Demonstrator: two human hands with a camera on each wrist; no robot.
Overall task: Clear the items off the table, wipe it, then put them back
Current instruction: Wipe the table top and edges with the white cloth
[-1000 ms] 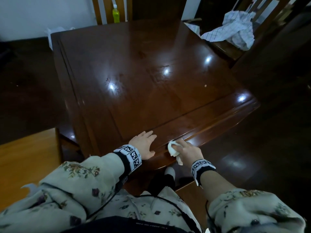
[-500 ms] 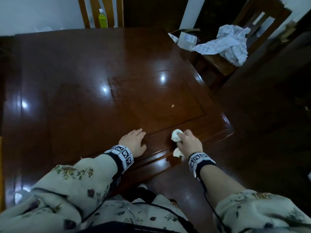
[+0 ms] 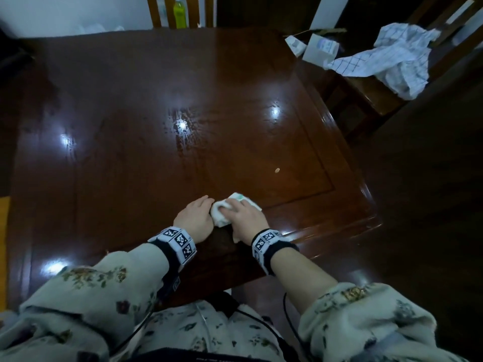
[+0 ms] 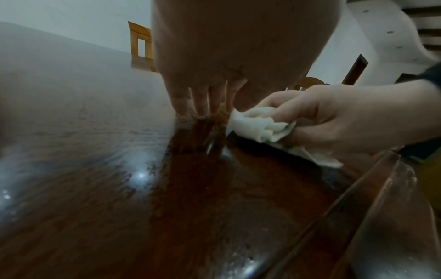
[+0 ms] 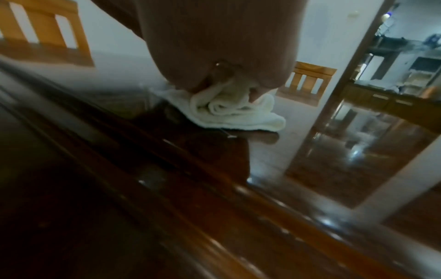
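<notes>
A glossy dark wooden table (image 3: 156,113) fills the head view, with wet streaks near its middle. My right hand (image 3: 244,214) grips a crumpled white cloth (image 3: 222,212) and presses it on the tabletop near the front edge. The same cloth (image 4: 257,126) shows bunched under the right fingers in the left wrist view, and the cloth (image 5: 233,113) lies folded under the palm in the right wrist view. My left hand (image 3: 194,216) lies flat on the table just left of the cloth, fingers (image 4: 203,100) straight and touching the wood.
A small pale speck (image 3: 277,170) lies on the table right of centre. A chair at the right holds a checked white cloth (image 3: 386,58) and small boxes (image 3: 321,49). A green bottle (image 3: 179,11) stands on a chair behind the far edge.
My right hand has slid the cloth from the front rim up onto the tabletop and leftward against the left hand. The camera has moved in over the table.
</notes>
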